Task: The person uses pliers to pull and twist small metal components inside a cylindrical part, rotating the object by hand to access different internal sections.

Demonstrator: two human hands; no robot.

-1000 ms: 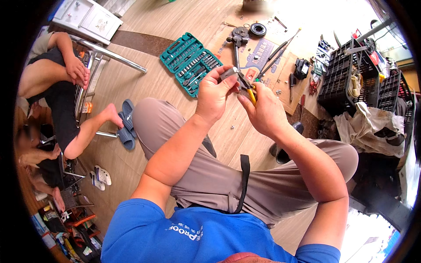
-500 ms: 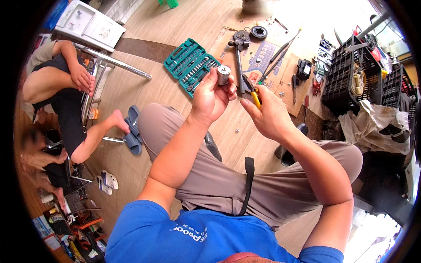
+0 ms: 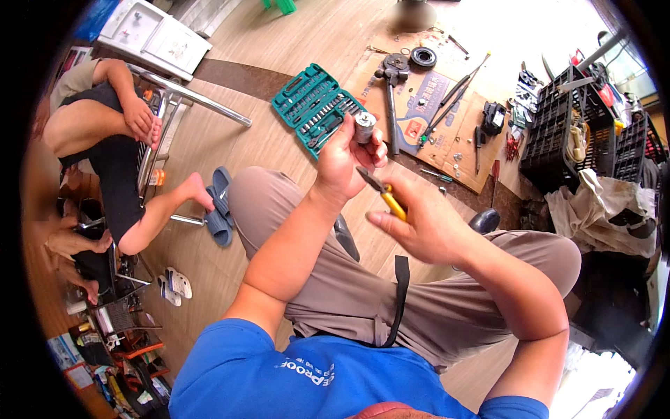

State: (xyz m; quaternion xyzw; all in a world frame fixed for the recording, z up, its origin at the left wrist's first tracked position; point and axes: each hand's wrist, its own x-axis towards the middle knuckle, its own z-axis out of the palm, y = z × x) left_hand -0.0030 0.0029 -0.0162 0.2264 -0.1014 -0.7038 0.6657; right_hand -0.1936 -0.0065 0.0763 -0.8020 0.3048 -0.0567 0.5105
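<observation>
A short silvery metal cylinder (image 3: 365, 130) with a round end cap stands upright in my left hand (image 3: 338, 165). Thumb and fingers curl round its sides. My right hand (image 3: 436, 218) grips pliers by their yellow handles (image 3: 395, 206). Their dark jaws point up and left toward the left palm, lower than the cylinder and apart from it. Whether the jaws touch the left hand, I cannot tell. Past the left hand lies an open green socket set case (image 3: 307, 94), partly covered by the fingers.
Flattened cardboard (image 3: 469, 164) on the floor bears a hammer (image 3: 392, 105), a black ring-shaped wheel (image 3: 423, 58) and a screwdriver (image 3: 479, 150). Black crates (image 3: 558, 133) stand at right. A seated person (image 3: 105, 140) and blue slippers (image 3: 220, 209) are at left.
My right hand has drawn the pliers back toward me, and their jaws have swung to point left. The left hand still holds the cylinder. The view has shifted slightly.
</observation>
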